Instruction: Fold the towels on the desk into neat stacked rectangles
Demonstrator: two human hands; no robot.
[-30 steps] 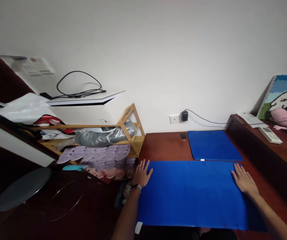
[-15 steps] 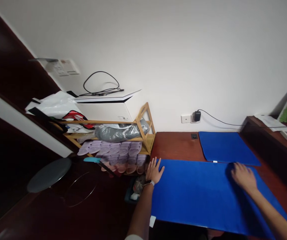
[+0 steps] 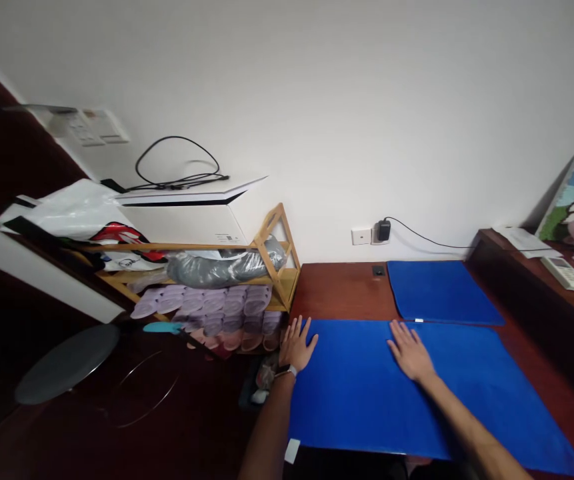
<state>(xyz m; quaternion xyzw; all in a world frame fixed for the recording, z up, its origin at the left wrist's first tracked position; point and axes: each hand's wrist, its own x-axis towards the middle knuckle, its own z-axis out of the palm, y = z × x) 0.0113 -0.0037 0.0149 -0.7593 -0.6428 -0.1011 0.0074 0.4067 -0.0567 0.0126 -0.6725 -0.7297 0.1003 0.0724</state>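
Observation:
A large blue cloth mat (image 3: 357, 393) lies flat over the front of the reddish-brown table (image 3: 339, 290). My left hand (image 3: 297, 347), with a watch on its wrist, rests on the mat's far left corner, fingers spread. Palm down near the middle of the far edge, my right hand (image 3: 411, 350) has its fingers stretched out over the cloth. Neither one holds anything. Behind the big mat, towards the wall, is a smaller blue mat (image 3: 441, 290). A white tag (image 3: 292, 451) sticks out at the near left corner of the large mat.
Left of the table stands a wooden rack (image 3: 284, 293) with lilac slippers (image 3: 214, 303) and a white box (image 3: 181, 223) on top. A round stool (image 3: 69, 363) is at lower left. On the raised right-hand shelf lies a remote control (image 3: 567, 275). A black charger (image 3: 383, 230) is plugged into the wall.
My right hand has moved left across the large mat, from its right part to near the middle, and its fingers now lie stretched out. The left hand stays at the corner. The view has shifted slightly right.

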